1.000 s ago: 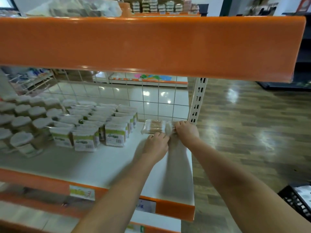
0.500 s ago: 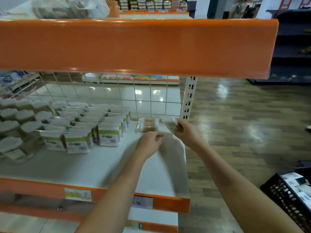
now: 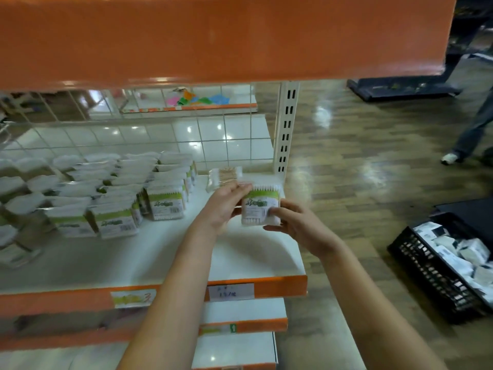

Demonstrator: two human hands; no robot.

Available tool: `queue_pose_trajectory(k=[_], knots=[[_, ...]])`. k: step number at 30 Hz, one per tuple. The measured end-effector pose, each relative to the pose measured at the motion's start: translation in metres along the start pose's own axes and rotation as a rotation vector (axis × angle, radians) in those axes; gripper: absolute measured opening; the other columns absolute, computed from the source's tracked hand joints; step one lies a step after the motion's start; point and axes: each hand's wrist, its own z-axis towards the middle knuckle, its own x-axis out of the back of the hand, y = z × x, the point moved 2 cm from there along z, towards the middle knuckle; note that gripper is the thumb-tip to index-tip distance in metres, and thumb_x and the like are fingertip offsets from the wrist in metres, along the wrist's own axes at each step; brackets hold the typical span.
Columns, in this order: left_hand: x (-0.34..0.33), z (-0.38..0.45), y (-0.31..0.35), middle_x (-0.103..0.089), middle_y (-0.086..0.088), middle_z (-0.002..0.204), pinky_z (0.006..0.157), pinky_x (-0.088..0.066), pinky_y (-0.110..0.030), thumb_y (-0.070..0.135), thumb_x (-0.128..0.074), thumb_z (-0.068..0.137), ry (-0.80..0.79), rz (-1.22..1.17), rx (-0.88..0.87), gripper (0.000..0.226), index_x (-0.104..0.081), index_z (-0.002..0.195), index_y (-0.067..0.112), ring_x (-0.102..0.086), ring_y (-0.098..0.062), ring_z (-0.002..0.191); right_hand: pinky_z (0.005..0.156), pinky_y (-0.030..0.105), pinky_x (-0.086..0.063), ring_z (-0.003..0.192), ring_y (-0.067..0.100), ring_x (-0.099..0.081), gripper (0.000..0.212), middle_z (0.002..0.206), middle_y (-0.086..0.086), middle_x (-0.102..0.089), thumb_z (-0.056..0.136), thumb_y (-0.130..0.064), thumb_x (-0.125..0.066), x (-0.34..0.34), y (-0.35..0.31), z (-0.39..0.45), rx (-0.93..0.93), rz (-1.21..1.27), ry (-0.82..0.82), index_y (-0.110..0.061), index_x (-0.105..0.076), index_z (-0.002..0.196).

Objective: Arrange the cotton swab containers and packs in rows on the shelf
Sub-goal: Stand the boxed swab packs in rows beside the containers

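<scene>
Bright overhead light, glare on floor (image 3: 322,116), blurred left side, wide-angle bending

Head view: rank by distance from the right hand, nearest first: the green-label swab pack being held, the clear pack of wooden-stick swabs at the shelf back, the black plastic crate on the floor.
1. Green-label swab pack: gripped by the right hand, over the shelf's right end.
2. Clear pack of wooden-stick swabs: lying behind the hands, at the shelf back.
3. Black plastic crate: on the floor, far right.

black crate (image 3: 432,273) of white packets on the wooden floor (image 3: 360,156)
</scene>
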Motion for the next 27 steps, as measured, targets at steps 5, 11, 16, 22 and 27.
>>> queue_pose_trajectory(k=[5, 11, 16, 22, 27], knots=[[0.006, -0.009, 0.002, -0.068, -0.002, 0.091, 0.066, -0.053, -0.024, 0.02, -0.053, 0.095, -0.002, 0.03, -0.007, 0.012, -0.065, 0.098, 0.017, -0.066, -0.015, 0.081, 0.09, 0.035, -0.054, 0.106, 0.021, -0.064, 0.021, 0.112, 0.009, -0.067, 0.094, -0.009, -0.051, -0.008, 0.004, -0.011, -0.01, 0.015, 0.038, -0.008, -0.061, 0.113], [0.023, -0.031, 0.011, -0.068, 0.001, 0.104, 0.074, -0.053, -0.019, 0.022, -0.063, 0.09, -0.039, 0.309, -0.074, 0.025, -0.061, 0.115, 0.016, -0.064, -0.01, 0.094, 0.082, 0.025, -0.055, 0.096, 0.015, -0.066, 0.02, 0.108, 0.008, -0.067, 0.09, -0.004, -0.058, -0.021, 0.008, -0.011, -0.006, -0.207, 0.099, -0.011, -0.059, 0.109], [0.053, -0.053, 0.024, -0.062, 0.008, 0.104, 0.078, -0.043, -0.018, 0.032, -0.066, 0.086, -0.016, 0.778, -0.184, 0.037, -0.06, 0.119, 0.015, -0.059, -0.009, 0.098, 0.082, 0.024, -0.054, 0.096, 0.016, -0.064, 0.019, 0.105, 0.006, -0.068, 0.091, -0.003, -0.057, -0.052, 0.015, 0.0, -0.012, -0.309, 0.039, -0.011, -0.058, 0.107], [0.096, -0.082, 0.035, -0.05, 0.016, 0.08, 0.058, -0.033, -0.011, 0.028, -0.064, 0.088, 0.089, 1.046, -0.188, 0.018, -0.061, 0.102, 0.017, -0.05, -0.001, 0.076, 0.07, 0.014, -0.048, 0.086, 0.004, -0.063, 0.019, 0.099, -0.001, -0.068, 0.089, -0.004, -0.06, -0.104, 0.029, 0.029, 0.007, -0.502, -0.012, -0.011, -0.06, 0.106], [0.122, -0.094, 0.028, -0.052, 0.005, 0.084, 0.065, -0.038, -0.025, 0.028, -0.06, 0.091, 0.123, 1.177, -0.078, 0.017, -0.06, 0.101, 0.014, -0.051, -0.016, 0.083, 0.081, 0.03, -0.051, 0.094, 0.021, -0.063, 0.018, 0.1, 0.005, -0.067, 0.087, -0.007, -0.062, -0.136, 0.048, 0.05, 0.006, -0.693, -0.01, -0.004, -0.06, 0.105]])
